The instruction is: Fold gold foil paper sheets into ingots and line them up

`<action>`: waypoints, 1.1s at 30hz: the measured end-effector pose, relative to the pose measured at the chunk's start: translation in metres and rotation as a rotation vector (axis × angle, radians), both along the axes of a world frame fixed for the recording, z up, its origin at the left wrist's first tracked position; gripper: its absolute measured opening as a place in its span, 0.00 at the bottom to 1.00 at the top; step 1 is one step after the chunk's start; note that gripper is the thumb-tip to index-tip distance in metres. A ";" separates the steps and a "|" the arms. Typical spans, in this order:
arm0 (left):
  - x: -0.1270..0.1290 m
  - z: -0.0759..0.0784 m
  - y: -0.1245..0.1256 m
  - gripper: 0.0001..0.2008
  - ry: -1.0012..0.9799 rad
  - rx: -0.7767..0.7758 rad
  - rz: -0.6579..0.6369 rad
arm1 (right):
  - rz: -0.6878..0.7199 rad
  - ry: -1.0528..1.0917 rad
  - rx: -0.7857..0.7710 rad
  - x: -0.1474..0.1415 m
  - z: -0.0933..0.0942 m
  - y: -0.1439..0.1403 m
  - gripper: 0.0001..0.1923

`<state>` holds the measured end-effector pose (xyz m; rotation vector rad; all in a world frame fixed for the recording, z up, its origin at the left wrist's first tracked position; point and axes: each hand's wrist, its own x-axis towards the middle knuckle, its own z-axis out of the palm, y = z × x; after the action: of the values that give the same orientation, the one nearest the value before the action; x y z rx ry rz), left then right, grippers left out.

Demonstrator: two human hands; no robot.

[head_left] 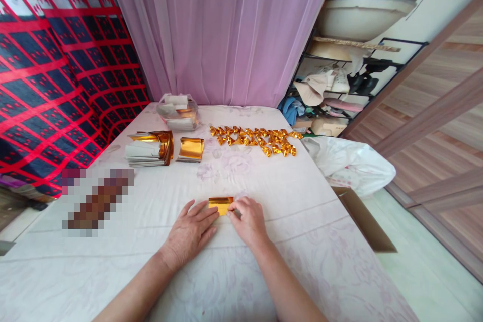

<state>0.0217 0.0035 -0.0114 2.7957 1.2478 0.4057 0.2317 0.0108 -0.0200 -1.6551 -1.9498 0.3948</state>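
A small sheet of gold foil paper [219, 206] lies on the white flowered tablecloth in front of me, its top edge showing a darker band. My left hand [191, 229] rests flat at its left side, fingers spread, fingertips on the sheet. At the right end, my right hand [248, 219] pinches the paper's edge between thumb and fingers. Beyond my hands stands a short stack of gold foil sheets [190, 150]. Left of it is a thicker stack of gold and grey sheets [150, 149]. Several folded gold foil pieces [256, 137] lie in rows at the back right.
A clear plastic bag of sheets [178, 111] sits at the table's back left. A blurred patch [98, 202] hides something on the left. Right of the table are a white plastic bag [354, 161], a cardboard box [364, 219] and a shelf of shoes and hats [335, 80].
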 end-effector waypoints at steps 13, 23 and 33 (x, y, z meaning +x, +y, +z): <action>-0.002 -0.007 -0.001 0.18 -0.085 -0.006 -0.008 | -0.024 0.179 0.168 0.012 -0.014 0.003 0.11; -0.001 -0.007 -0.003 0.17 -0.077 0.038 -0.003 | -0.020 0.060 0.145 0.008 -0.010 0.007 0.14; 0.000 -0.006 -0.004 0.17 -0.186 0.053 0.045 | -0.035 0.204 0.181 0.007 -0.007 0.006 0.06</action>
<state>0.0213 -0.0005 -0.0177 2.7010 1.2772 0.6934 0.2383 0.0170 -0.0274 -1.4716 -1.7496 0.3477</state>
